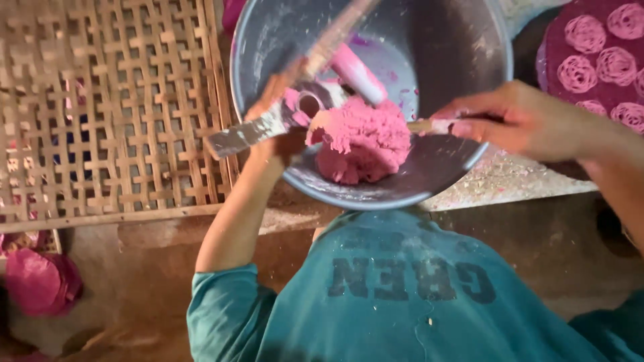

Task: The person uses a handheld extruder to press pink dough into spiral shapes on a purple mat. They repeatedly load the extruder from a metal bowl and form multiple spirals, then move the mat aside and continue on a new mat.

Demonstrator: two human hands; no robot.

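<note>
A grey metal bowl (402,198) holds a lump of pink dough (362,141). My left hand (278,147) reaches up from below at the bowl's near left rim and grips a long wood-and-metal press tool (268,124) smeared with dough. The tool slants across the bowl, and its round opening sits next to the dough. My right hand (516,121) comes in from the right and holds a thin stick (429,125) whose tip touches the dough. A pink cylinder-shaped piece (355,70) lies in the bowl behind the dough.
A woven bamboo tray (100,100) lies to the left of the bowl. At the top right a dark mat (597,60) carries several pink spiral coils. A crumpled pink cloth (40,281) sits at the lower left. My teal shirt (402,288) fills the bottom.
</note>
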